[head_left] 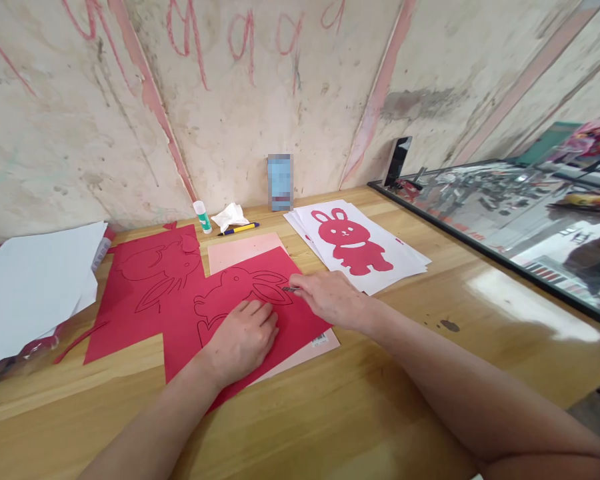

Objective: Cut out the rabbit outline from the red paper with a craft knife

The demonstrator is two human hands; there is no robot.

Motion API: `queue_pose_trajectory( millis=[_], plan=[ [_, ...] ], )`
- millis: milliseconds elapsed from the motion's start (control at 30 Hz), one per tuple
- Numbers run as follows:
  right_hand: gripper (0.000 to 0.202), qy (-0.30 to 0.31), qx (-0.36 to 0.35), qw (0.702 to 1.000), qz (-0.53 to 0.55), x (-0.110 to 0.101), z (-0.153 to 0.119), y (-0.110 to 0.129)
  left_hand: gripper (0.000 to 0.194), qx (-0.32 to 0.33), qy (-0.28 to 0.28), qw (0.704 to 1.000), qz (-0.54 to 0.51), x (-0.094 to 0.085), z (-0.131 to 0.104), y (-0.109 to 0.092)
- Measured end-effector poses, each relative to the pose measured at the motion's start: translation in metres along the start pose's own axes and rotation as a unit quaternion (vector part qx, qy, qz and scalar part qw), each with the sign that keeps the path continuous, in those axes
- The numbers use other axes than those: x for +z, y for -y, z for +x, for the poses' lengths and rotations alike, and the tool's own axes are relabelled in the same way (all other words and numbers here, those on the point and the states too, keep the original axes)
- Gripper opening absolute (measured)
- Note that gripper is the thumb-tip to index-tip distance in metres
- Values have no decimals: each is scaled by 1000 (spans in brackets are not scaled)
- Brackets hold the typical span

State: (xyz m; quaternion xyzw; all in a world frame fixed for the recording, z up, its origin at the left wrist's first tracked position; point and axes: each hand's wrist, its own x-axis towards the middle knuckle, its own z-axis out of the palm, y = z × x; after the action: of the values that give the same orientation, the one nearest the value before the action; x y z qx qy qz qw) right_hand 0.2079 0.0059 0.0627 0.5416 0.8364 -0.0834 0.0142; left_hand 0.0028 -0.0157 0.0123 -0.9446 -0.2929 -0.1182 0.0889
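A sheet of red paper (285, 267) with a rabbit outline drawn in dark line lies on the table. My left hand (247, 337) rests on its lower middle, palm down, fingers slightly bent and pressing the sheet. At the rabbit's ears, my right hand (327, 297) is closed around a small craft knife (289, 289), its thin grey blade pointing left onto the paper. Most of the knife is hidden inside the fingers. Beneath the sheet, a pale pink pad (245, 250) shows along the top and lower right edges.
Another red sheet (105, 313) with drawn outlines lies left. White sheets (400, 250) carry a red rabbit cutout (363, 257). Behind stand a glue stick (203, 218), crumpled tissue (230, 216), a blue-yellow pen (240, 229) and a phone (280, 183). A white paper stack (35, 287) sits far left; a glass-topped case (530, 220) borders the right.
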Motion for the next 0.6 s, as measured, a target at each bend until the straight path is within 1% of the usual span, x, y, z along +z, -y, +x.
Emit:
queue_pose_trajectory(
  millis=[100,267,367,500,600],
  plan=[
    [28,-12,-15,1000,-7,3,2,0,29,26,2,999,34,2,2,-13],
    [28,12,-40,998,-35,7,4,2,32,42,-1,997,60,5,4,-24],
    [28,5,-50,997,-56,9,3,6,35,30,11,997,74,5,4,-30],
    [28,-4,-54,997,-54,10,0,11,45,-12,34,996,85,3,4,-41],
    [26,2,-50,997,-54,10,-1,14,45,-23,55,994,90,0,4,-47]
  ],
)
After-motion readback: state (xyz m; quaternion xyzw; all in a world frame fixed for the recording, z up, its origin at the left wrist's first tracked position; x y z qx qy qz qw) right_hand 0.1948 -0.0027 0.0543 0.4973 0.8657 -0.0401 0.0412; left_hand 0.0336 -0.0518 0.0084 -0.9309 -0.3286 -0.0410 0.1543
